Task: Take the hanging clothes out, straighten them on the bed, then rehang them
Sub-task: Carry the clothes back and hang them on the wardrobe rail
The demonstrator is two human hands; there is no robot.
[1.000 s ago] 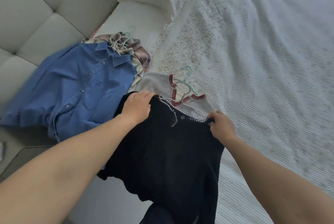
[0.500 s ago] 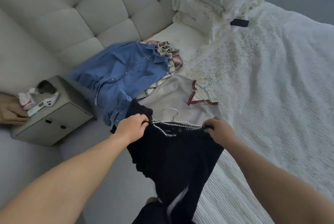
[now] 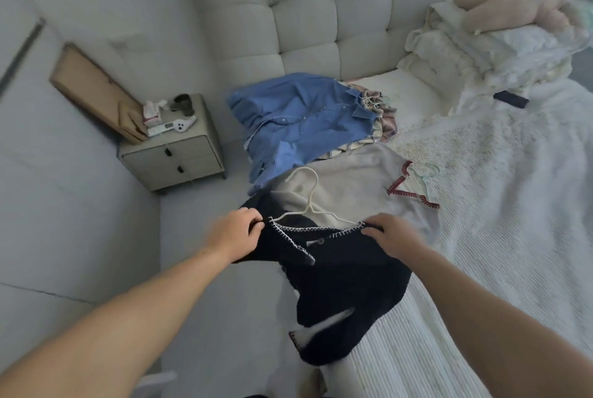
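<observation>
A black knit top (image 3: 346, 285) with white stitched edging hangs on a white hanger (image 3: 308, 195), lifted over the bed's near edge. My left hand (image 3: 236, 230) grips its left shoulder and my right hand (image 3: 391, 237) grips its right shoulder. Under and behind it lies a grey top (image 3: 349, 192) with red stitched neckline on a pale green hanger (image 3: 425, 174). Farther back a blue shirt (image 3: 295, 128) lies spread over a plaid garment (image 3: 383, 121) on the white bedspread (image 3: 497, 205).
A tufted headboard (image 3: 321, 28) runs behind the bed. Folded bedding and a plush toy (image 3: 500, 32) are stacked at the upper right, with a dark flat object (image 3: 510, 100) beside them. A grey nightstand (image 3: 173, 153) with small items stands left, against the wall.
My view has pulled back and up, bringing in the headboard and nightstand. Both hands have lifted the black top off the bed, and its white hanger hook now shows.
</observation>
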